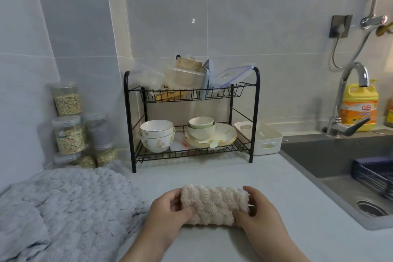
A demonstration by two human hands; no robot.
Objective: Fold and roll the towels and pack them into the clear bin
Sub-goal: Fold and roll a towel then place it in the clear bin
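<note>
A beige ribbed towel (213,203) lies rolled into a short cylinder on the grey counter, near the front edge. My left hand (168,210) grips its left end, fingers curled over the top. My right hand (253,208) grips the right end the same way. A larger grey-blue towel (63,204) lies spread and rumpled on the counter to the left. A white plastic bin (262,141) with handle slots stands beside the dish rack; no clear bin is plainly in view.
A black two-tier dish rack (191,121) with bowls, plates and lidded boxes stands at the back. Clear jars (70,134) of dried food are stacked in the left corner. A sink (344,176) with tap, dark basket and a yellow detergent bottle (359,106) lies to the right.
</note>
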